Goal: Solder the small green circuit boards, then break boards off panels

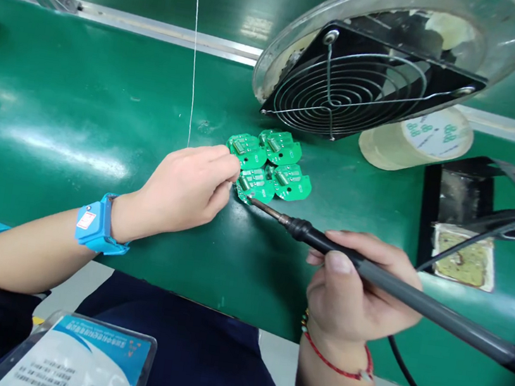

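Observation:
A panel of several small green circuit boards (pixel 275 167) lies on the green bench surface (pixel 59 101). My left hand (pixel 186 186), with a blue wrist strap (pixel 94 224), is closed in a pinch at the panel's left edge, and a thin solder wire (pixel 195 50) runs up from its fingers. My right hand (pixel 359 287) grips a black soldering iron (pixel 397 289). The iron's tip (pixel 256 202) touches the near-left board of the panel.
A fume extractor fan (pixel 370 74) in a clear housing hangs over the far side of the boards. A tape roll (pixel 418 139) lies behind it. A black iron stand with a sponge (pixel 463 260) sits at the right. A badge (pixel 75 359) hangs over my lap.

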`<action>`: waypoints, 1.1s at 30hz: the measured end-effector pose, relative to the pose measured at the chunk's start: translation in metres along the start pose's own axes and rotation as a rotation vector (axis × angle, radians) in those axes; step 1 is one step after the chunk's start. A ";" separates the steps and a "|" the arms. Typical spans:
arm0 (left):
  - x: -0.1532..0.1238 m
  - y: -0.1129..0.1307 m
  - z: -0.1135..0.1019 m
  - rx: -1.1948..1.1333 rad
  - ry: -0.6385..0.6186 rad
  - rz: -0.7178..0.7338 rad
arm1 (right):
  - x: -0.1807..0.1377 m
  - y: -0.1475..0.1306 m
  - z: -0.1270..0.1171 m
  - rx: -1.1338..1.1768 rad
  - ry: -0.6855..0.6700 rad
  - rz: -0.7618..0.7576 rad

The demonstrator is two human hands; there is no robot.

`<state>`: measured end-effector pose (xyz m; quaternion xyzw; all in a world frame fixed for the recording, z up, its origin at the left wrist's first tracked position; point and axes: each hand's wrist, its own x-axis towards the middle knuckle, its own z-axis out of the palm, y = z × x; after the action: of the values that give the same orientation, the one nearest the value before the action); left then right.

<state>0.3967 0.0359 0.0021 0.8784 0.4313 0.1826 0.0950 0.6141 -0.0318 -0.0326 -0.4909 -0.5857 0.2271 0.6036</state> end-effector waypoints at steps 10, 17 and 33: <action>0.000 0.003 0.005 0.046 -0.064 0.040 | 0.001 -0.001 -0.001 -0.044 -0.001 0.001; 0.000 0.003 0.005 0.037 -0.059 0.059 | 0.002 -0.001 -0.002 -0.012 -0.015 0.008; 0.014 0.006 0.014 -0.109 0.055 0.044 | 0.011 0.010 -0.009 0.036 0.449 -0.049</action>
<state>0.4144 0.0431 -0.0060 0.8759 0.4037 0.2320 0.1266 0.6277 -0.0211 -0.0349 -0.5037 -0.4444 0.1080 0.7329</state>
